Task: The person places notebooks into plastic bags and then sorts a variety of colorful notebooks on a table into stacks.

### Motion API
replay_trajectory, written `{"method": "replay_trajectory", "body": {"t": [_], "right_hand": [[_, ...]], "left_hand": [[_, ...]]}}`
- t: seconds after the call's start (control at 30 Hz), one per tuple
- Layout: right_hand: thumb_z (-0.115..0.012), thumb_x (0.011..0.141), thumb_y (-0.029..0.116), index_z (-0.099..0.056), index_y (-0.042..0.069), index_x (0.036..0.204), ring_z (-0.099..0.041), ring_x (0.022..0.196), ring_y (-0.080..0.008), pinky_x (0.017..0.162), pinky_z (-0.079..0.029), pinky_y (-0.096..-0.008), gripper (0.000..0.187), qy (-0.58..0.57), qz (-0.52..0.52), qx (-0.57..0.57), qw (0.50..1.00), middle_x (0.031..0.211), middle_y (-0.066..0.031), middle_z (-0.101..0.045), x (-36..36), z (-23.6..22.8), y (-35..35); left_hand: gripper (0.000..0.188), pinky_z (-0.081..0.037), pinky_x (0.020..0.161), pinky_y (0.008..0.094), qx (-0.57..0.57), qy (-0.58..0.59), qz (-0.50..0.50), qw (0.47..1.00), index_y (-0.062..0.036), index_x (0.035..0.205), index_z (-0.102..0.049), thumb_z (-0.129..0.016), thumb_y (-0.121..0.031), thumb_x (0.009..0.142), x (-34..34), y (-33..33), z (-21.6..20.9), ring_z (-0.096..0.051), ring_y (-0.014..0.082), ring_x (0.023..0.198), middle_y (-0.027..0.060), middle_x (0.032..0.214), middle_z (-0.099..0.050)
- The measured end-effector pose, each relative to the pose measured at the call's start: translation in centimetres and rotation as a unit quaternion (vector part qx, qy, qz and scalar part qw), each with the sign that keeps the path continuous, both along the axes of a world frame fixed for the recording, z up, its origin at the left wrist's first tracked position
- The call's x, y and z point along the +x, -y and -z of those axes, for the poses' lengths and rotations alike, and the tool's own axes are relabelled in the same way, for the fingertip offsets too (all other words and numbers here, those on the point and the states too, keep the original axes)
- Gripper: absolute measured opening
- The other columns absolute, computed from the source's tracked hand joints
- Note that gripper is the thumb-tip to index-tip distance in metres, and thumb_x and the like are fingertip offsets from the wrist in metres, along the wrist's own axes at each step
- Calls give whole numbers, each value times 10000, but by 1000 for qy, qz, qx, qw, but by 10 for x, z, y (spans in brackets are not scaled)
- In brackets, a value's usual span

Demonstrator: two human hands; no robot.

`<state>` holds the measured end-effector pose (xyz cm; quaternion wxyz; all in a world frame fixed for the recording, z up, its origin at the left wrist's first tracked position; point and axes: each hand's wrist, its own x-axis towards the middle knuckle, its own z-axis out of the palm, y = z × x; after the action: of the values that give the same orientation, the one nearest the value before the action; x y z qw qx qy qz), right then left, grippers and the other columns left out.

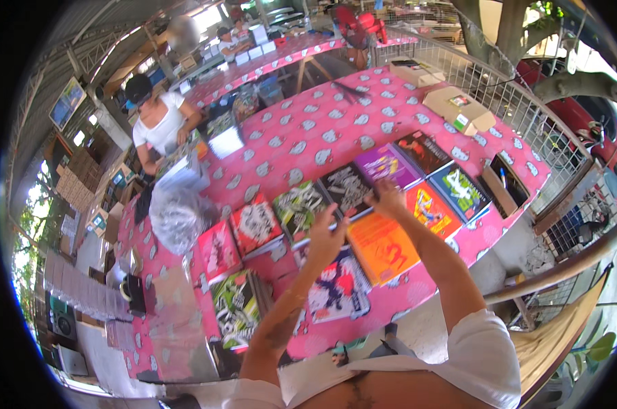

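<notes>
Both my hands are at the near edge of a black notebook [349,189] with a pale graphic cover, lying in a row of notebook stacks. My left hand [327,230] is at its lower left corner with the fingers apart, beside a green-and-black notebook [300,210]. My right hand [389,200] is at its lower right corner, fingers spread, next to a purple notebook [390,165]. Below my hands lie an orange notebook [383,249] and a white one with a dark figure [336,290]. Whether my fingertips touch the black cover is unclear.
Red [255,223] and pink notebooks [219,251] lie left on the pink patterned tablecloth [281,146], near a clear plastic bag [179,218]. A pen box [505,184] and brown cardboard packages [460,110] are right. Another person [160,121] handles notebooks at the far left.
</notes>
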<state>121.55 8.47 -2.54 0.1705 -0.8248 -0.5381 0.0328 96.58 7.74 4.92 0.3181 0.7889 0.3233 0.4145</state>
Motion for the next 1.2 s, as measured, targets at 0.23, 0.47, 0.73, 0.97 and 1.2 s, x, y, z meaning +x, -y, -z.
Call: {"method": "replay_trajectory", "body": {"t": [0.23, 0.47, 0.73, 0.97, 1.2], "right_hand": [[-603, 888, 473, -484, 89, 1352, -509, 1222, -311, 972, -407, -537, 615, 65, 105, 24, 992, 1296, -108, -563, 142, -13, -20], [-633, 849, 160, -517, 33, 1271, -685, 884, -326, 711, -582, -432, 456, 171, -25, -6, 985, 993, -142, -671, 188, -14, -44], [-624, 817, 56, -623, -2, 1059, -605, 787, -150, 714, -500, -312, 250, -492, -3, 302, 816, 911, -19, -669, 49, -117, 52], [-665, 803, 89, -571, 113, 1284, -569, 1124, -305, 929, -470, -425, 491, -207, -398, 346, 824, 1176, -144, -590, -259, -119, 90], [-628, 778, 83, -635, 157, 1212, -561, 1176, -272, 937, -476, -432, 440, 9, -463, 285, 839, 1258, -130, -588, -321, -30, 96]], "left_hand": [[669, -488, 862, 514, -47, -299, -222, 927, 24, 1264, -461, -737, -394, 819, 132, -70, 58, -602, 441, 1016, 285, 1018, -593], [927, -505, 908, 369, -203, -97, -163, 961, 4, 1470, -245, -808, -216, 767, 88, -120, 42, -610, 281, 1088, 218, 1188, -603], [567, -473, 711, 228, -68, 217, -152, 962, -37, 1445, -391, -612, -65, 923, -131, 26, -145, -565, 74, 903, 58, 1206, -605], [320, -412, 479, 179, -122, 435, -116, 885, -51, 1168, -567, -600, -269, 936, -334, 76, -124, -539, 63, 716, 113, 1148, -609], [568, -362, 1041, 520, -24, -398, -391, 830, -182, 1423, -476, -608, -394, 912, -332, 116, -9, -438, 465, 1253, 326, 1300, -486]]}}
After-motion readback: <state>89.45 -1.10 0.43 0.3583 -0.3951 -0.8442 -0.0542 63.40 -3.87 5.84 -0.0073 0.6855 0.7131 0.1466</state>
